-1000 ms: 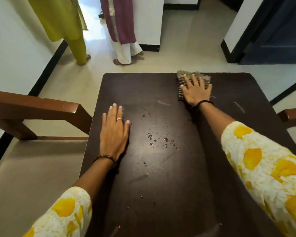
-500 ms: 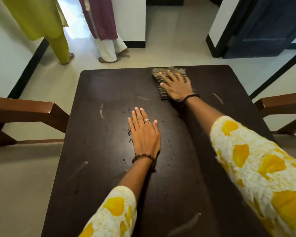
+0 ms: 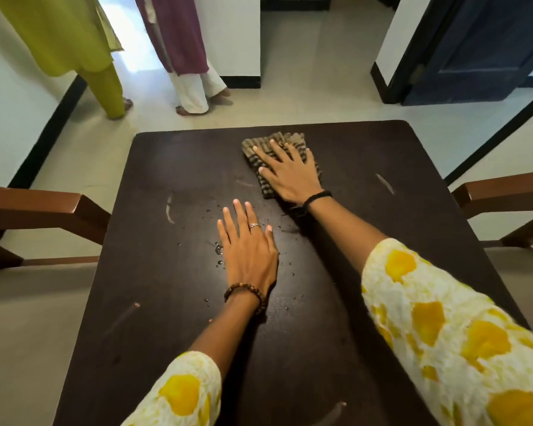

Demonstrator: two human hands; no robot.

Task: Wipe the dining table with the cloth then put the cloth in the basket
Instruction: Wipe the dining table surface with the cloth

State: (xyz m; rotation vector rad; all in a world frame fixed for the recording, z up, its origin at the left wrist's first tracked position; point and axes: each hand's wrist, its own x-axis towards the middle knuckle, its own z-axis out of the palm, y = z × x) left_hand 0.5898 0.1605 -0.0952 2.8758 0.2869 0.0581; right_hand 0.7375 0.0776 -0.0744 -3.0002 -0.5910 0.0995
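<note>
A dark brown dining table (image 3: pixel 173 302) fills the middle of the view. A striped brown cloth (image 3: pixel 253 149) lies near its far edge, a little right of centre. My right hand (image 3: pixel 290 176) presses flat on the cloth with fingers spread, covering most of it. My left hand (image 3: pixel 248 250) rests palm down on the bare tabletop near the centre, fingers apart, holding nothing. Small water drops (image 3: pixel 218 249) sit on the wood just left of my left hand. No basket is in view.
Wooden chairs stand at the table's left (image 3: pixel 43 207) and right (image 3: pixel 502 192). Two people stand beyond the far left corner, one in green (image 3: pixel 74 41), one in purple (image 3: pixel 179 35). A blue door (image 3: pixel 480 47) is at the far right. Pale smears (image 3: pixel 170 207) mark the tabletop.
My right hand has slid the cloth leftward and slightly nearer along the table's far part. My left hand has moved right, from the left side toward the centre, over the water drops.
</note>
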